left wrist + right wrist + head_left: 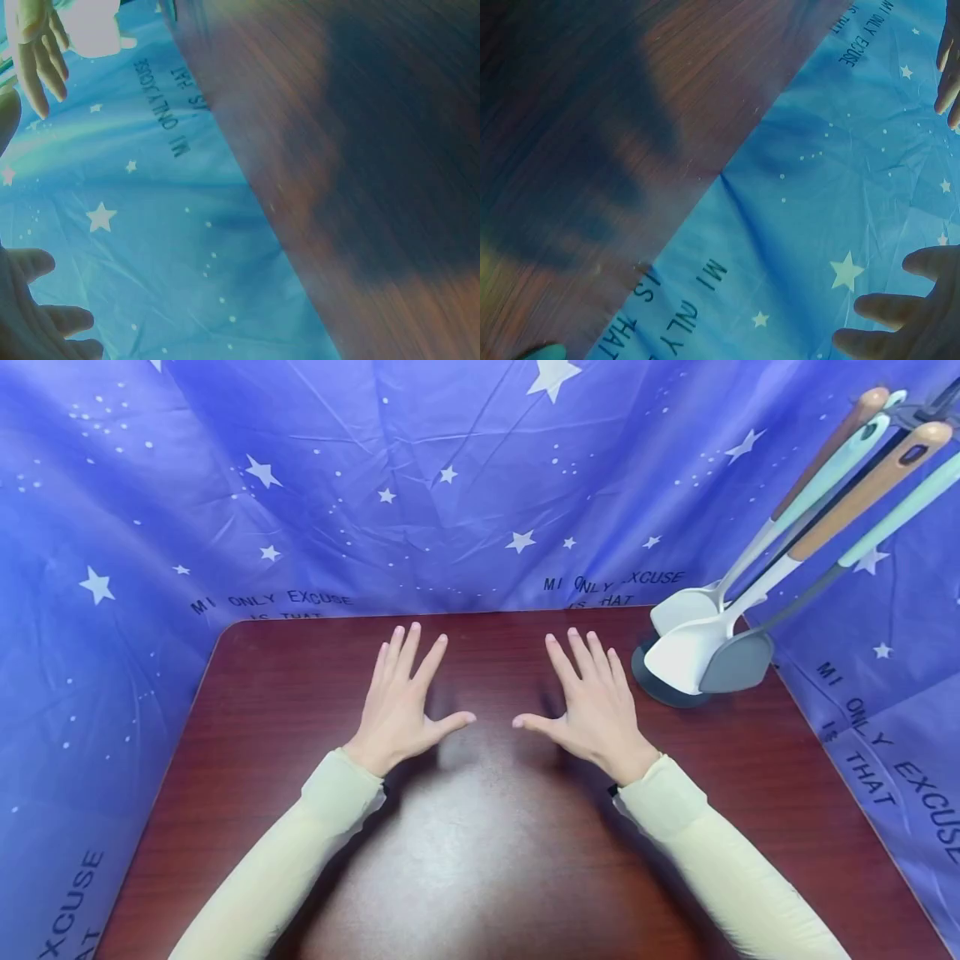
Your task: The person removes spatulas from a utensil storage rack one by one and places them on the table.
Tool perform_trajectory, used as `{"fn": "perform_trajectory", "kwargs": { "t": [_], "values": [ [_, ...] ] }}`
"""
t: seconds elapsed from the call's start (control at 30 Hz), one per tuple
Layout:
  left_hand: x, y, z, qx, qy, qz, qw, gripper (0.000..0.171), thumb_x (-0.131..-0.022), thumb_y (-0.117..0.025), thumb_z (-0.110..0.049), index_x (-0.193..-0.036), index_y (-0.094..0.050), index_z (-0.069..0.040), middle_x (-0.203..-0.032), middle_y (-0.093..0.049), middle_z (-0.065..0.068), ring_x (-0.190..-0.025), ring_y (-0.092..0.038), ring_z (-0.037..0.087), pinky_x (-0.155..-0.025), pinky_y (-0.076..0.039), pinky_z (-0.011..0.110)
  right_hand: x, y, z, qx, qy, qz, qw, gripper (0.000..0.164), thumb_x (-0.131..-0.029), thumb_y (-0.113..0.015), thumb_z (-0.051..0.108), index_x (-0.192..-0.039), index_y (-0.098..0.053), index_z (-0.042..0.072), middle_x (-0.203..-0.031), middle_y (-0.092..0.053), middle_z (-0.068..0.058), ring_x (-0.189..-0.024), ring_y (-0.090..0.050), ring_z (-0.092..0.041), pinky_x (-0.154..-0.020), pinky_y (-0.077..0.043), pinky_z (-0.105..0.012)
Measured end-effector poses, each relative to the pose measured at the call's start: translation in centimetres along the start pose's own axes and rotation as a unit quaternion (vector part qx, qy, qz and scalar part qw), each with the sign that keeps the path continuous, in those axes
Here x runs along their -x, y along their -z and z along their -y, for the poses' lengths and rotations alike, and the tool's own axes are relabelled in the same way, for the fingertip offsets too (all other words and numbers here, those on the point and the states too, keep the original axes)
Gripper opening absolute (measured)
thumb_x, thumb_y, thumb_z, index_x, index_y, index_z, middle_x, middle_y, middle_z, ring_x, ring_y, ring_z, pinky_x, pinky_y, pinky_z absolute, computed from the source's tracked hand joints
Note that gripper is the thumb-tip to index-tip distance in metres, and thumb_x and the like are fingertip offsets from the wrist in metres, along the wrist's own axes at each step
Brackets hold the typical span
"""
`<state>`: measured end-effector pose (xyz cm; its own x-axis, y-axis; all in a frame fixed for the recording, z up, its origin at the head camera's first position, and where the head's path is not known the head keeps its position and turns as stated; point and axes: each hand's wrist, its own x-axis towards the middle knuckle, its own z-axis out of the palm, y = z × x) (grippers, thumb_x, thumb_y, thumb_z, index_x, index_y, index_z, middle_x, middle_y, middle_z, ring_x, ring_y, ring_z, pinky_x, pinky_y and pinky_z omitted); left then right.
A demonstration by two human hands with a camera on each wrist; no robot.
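Over the middle of the dark red-brown table (247,760), both hands are held palm down with fingers spread. My left hand (401,710) has its thumb pointing inward toward the right hand (596,718), and a gap separates the two thumbs. Neither hand holds anything. Beyond the right hand, at the table's back right, stands a utensil holder with a dark round base (671,693). In it are a white turner (682,656), a grey turner (738,662) and other utensils. In the left wrist view, left fingers (67,320) show at the lower left.
A blue curtain (450,510) with white stars and printed words surrounds the table at the back and sides. Wooden and mint-green utensil handles (873,493) lean up and to the right from the holder. Shadows of the hands fall on the tabletop.
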<state>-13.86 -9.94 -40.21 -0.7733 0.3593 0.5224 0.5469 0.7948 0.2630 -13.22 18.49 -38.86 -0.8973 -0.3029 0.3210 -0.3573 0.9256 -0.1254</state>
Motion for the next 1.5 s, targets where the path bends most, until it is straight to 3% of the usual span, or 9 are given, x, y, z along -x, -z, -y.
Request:
{"fn": "perform_trajectory", "kwargs": {
  "t": [0.17, 0.47, 0.73, 1.1, 1.33, 1.5],
  "values": [
    [-1.0, -0.8, -1.0, 0.014, -0.018, -0.005, 0.9997, 0.101, -0.07, -0.066, -0.069, -0.149, -0.034, -0.014, -0.153, -0.025, 0.021, -0.143, -0.015, 0.036, -0.118, -0.008, 0.044, 0.4, 0.7, -1.0, -0.007, -0.005, -0.024, 1.0, 0.116, -0.06, -0.057, 0.087, -0.152, -0.026, 0.022, -0.152, -0.031, -0.015, -0.141, -0.021, -0.036, -0.115, -0.014, -0.053],
    [-3.4, -2.1, -3.3, 0.053, -0.066, -0.037, 0.9957, 0.093, -0.073, -0.07, -0.062, -0.144, -0.042, -0.008, -0.147, -0.036, 0.023, -0.14, -0.025, 0.036, -0.117, -0.018, 0.043, 1.0, 1.9, -3.4, -0.019, 0.018, -0.119, 0.992, 0.113, -0.057, -0.068, 0.077, -0.146, -0.039, 0.013, -0.14, -0.046, -0.019, -0.131, -0.039, -0.04, -0.107, -0.031, -0.053],
    [-5.5, -2.9, -5.5, 0.077, -0.08, -0.029, 0.9934, 0.083, -0.078, -0.069, -0.057, -0.14, -0.047, -0.007, -0.144, -0.041, 0.022, -0.143, -0.021, 0.029, -0.117, -0.019, 0.04, 1.5, 3.7, -5.6, -0.02, -0.008, -0.119, 0.993, 0.109, -0.061, -0.069, 0.073, -0.146, -0.039, 0.013, -0.139, -0.047, -0.017, -0.129, -0.042, -0.036, -0.105, -0.033, -0.053],
    [-8.3, -4.5, -8.7, 0.09, -0.099, -0.001, 0.9911, 0.082, -0.079, -0.066, -0.06, -0.14, -0.047, -0.009, -0.147, -0.039, 0.017, -0.142, -0.023, 0.029, -0.118, -0.015, 0.033, 3.0, 5.9, -8.5, -0.028, -0.053, -0.146, 0.987, 0.1, -0.061, -0.078, 0.06, -0.142, -0.045, 0.012, -0.131, -0.054, -0.017, -0.117, -0.051, -0.039, -0.089, -0.04, -0.058],
    [-9.9, -5.3, -10.6, 0.079, -0.087, 0.055, 0.9915, 0.082, -0.082, -0.06, -0.063, -0.145, -0.04, -0.014, -0.15, -0.035, 0.012, -0.144, -0.018, 0.023, -0.118, -0.009, 0.027, 3.3, 7.5, -10.7, -0.042, -0.078, -0.217, 0.972, 0.076, -0.074, -0.067, 0.048, -0.135, -0.051, 0.006, -0.115, -0.059, -0.024, -0.099, -0.053, -0.044, -0.072, -0.039, -0.062],
    [-11.4, -5.4, -12.4, 0.073, -0.093, 0.099, 0.9881, 0.08, -0.086, -0.054, -0.063, -0.148, -0.034, -0.017, -0.152, -0.032, 0.008, -0.144, -0.019, 0.02, -0.117, -0.005, 0.024, 3.6, 8.4, -12.8, -0.073, -0.091, -0.293, 0.949, 0.064, -0.079, -0.063, 0.043, -0.13, -0.055, 0.006, -0.112, -0.062, -0.02, -0.099, -0.054, -0.043, -0.076, -0.039, -0.059]
  ]
}}
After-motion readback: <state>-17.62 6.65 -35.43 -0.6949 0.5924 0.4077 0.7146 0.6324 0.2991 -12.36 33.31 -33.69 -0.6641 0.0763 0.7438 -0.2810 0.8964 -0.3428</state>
